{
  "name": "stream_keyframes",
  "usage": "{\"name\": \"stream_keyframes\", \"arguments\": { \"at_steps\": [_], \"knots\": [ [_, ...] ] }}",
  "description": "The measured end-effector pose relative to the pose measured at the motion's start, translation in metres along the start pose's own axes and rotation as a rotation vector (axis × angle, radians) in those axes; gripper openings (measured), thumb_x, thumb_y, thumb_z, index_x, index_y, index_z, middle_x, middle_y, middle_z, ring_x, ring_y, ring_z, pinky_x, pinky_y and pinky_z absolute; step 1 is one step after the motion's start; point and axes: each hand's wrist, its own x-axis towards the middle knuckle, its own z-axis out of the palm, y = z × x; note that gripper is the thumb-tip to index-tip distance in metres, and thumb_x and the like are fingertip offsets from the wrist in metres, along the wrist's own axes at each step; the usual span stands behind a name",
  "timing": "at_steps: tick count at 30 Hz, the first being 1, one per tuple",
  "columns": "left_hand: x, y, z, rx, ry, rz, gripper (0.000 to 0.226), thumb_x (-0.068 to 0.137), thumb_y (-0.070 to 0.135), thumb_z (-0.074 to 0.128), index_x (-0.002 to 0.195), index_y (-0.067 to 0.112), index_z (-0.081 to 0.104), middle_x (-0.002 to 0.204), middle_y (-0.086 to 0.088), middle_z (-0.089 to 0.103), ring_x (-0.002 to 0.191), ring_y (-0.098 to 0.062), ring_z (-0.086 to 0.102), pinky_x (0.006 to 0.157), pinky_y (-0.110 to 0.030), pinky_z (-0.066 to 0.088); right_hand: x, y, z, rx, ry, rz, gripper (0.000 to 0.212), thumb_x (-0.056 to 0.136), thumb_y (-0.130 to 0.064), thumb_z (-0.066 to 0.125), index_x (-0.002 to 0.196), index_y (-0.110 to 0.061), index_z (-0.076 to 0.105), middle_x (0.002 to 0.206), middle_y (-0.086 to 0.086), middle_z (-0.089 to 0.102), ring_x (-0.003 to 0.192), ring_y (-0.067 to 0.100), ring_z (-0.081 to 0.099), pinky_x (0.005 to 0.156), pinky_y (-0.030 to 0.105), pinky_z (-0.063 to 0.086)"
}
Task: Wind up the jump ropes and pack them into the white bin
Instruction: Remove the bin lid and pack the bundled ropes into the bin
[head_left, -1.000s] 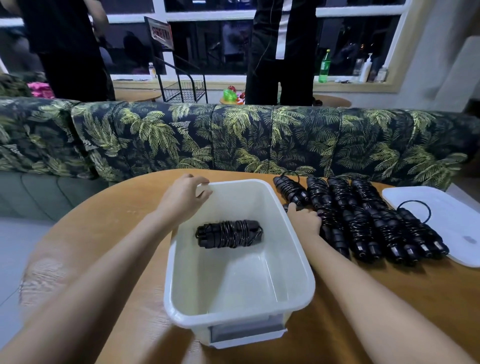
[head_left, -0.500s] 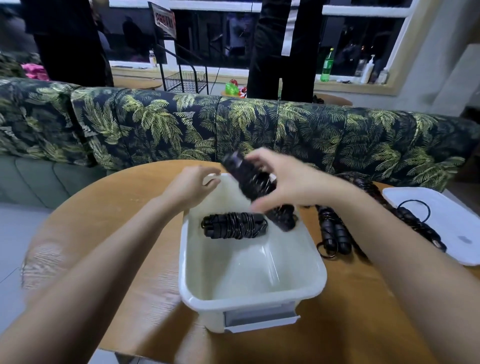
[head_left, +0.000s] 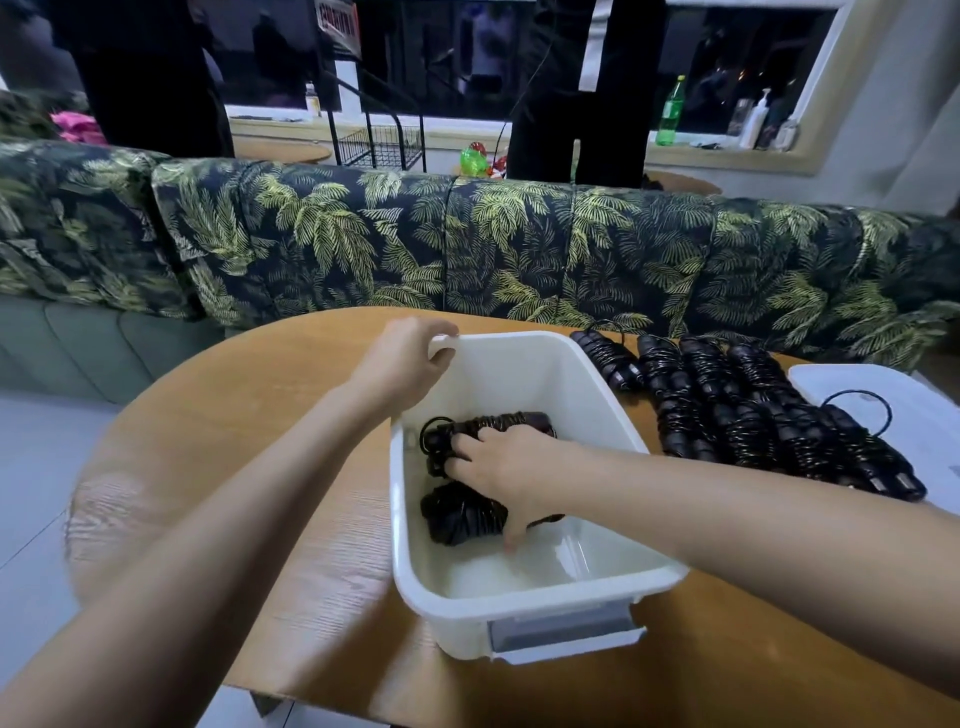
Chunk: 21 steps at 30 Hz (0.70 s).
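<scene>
A person's left hand (head_left: 410, 358) grips the far corner rim of a white rectangular plastic bin (head_left: 545, 590) on a round wooden table (head_left: 260, 415), probably to steady it. The right hand (head_left: 506, 467) reaches inside, fingers (head_left: 460, 449) and thumb curled round a wound black jump rope (head_left: 457, 517), setting it just beside a second wound rope (head_left: 519, 421) at the bin's far end. More wound black ropes (head_left: 753, 415) lie in a row on the table right of the bin.

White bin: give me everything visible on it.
The white bin, rectangular, glossy plastic with a rolled rim and a recess on its near end, stands upright on the wooden table. Left hand grips its far-left corner; right hand reaches inside, holding the nearer jump rope bundle beside the farther jump rope bundle.
</scene>
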Motion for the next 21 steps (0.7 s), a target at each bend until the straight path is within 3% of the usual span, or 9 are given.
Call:
{"name": "stream_keyframes", "arguments": {
  "at_steps": [5,9,11,14,17,19,21],
  "knots": [
    [0.009,0.009,-0.005,0.264,-0.088,0.122,0.035,0.097,0.032,0.050,0.130,0.022,0.054,0.120,-0.007,0.059,0.104,-0.029,0.055,0.080,-0.036,0.046,-0.007,0.008,-0.011,0.118,-0.007,0.034,0.078,0.075,-0.053,0.074,0.137,-0.017,0.044,0.137,0.005,0.042,0.117,0.028,0.048,0.084,0.038,0.046],
    [0.023,0.011,-0.011,0.323,-0.170,0.265,0.047,0.096,0.046,0.048,0.138,0.026,0.047,0.126,-0.001,0.055,0.112,-0.026,0.053,0.085,-0.037,0.042,-0.036,0.033,-0.021,0.308,0.208,0.227,0.055,0.085,-0.050,0.065,0.129,-0.022,0.049,0.125,-0.001,0.054,0.118,0.023,0.050,0.089,0.038,0.042],
    [0.029,0.007,-0.011,0.315,-0.217,0.215,0.048,0.094,0.048,0.051,0.136,0.025,0.050,0.125,-0.003,0.058,0.109,-0.027,0.056,0.084,-0.038,0.048,-0.054,0.047,-0.016,0.272,0.355,0.455,0.053,0.087,-0.053,0.059,0.132,-0.027,0.047,0.131,-0.003,0.050,0.123,0.023,0.044,0.095,0.039,0.038],
    [0.032,0.007,-0.004,0.286,-0.238,0.185,0.042,0.091,0.044,0.058,0.127,0.023,0.056,0.117,-0.005,0.063,0.103,-0.028,0.057,0.079,-0.041,0.052,-0.072,0.060,0.003,0.385,0.360,0.757,0.062,0.088,-0.046,0.062,0.141,-0.025,0.036,0.139,0.003,0.039,0.122,0.031,0.043,0.094,0.042,0.039],
    [0.037,0.013,0.003,0.248,-0.187,0.165,0.035,0.090,0.036,0.062,0.123,0.025,0.059,0.113,-0.005,0.061,0.100,-0.028,0.057,0.073,-0.035,0.049,-0.072,0.070,0.012,0.513,0.357,0.786,0.060,0.092,-0.034,0.061,0.143,-0.027,0.030,0.136,0.004,0.045,0.114,0.030,0.055,0.081,0.038,0.041],
    [0.040,0.018,0.009,0.243,-0.158,0.155,0.034,0.090,0.034,0.063,0.123,0.025,0.060,0.114,-0.006,0.062,0.101,-0.029,0.057,0.071,-0.034,0.045,-0.075,0.079,0.015,0.583,0.397,0.773,0.058,0.093,-0.038,0.059,0.143,-0.029,0.032,0.139,0.000,0.045,0.117,0.026,0.054,0.084,0.039,0.042],
    [0.043,0.021,0.013,0.243,-0.137,0.149,0.034,0.090,0.034,0.063,0.123,0.025,0.060,0.115,-0.006,0.062,0.103,-0.030,0.057,0.072,-0.034,0.045,-0.086,0.093,0.023,0.846,0.471,0.788,0.052,0.092,-0.048,0.056,0.139,-0.030,0.040,0.135,-0.006,0.052,0.117,0.020,0.053,0.091,0.040,0.044]
  ]
}}
